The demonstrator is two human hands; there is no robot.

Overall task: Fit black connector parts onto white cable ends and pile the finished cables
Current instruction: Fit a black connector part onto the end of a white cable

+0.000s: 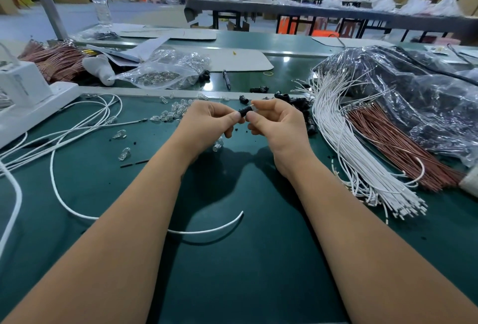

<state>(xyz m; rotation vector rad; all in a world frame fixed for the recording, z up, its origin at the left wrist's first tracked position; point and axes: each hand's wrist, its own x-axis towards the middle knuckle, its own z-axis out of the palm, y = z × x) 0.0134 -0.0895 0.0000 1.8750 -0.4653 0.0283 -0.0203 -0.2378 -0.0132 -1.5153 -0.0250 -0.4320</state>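
Above the green table, both hands, left and right, pinch one black connector part between curled fingertips.

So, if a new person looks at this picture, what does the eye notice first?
First the two hands at the centre, left hand and right hand, pinching one black connector part between them. Next, the thick bundle of white cables fanned out on the right, over the green table.
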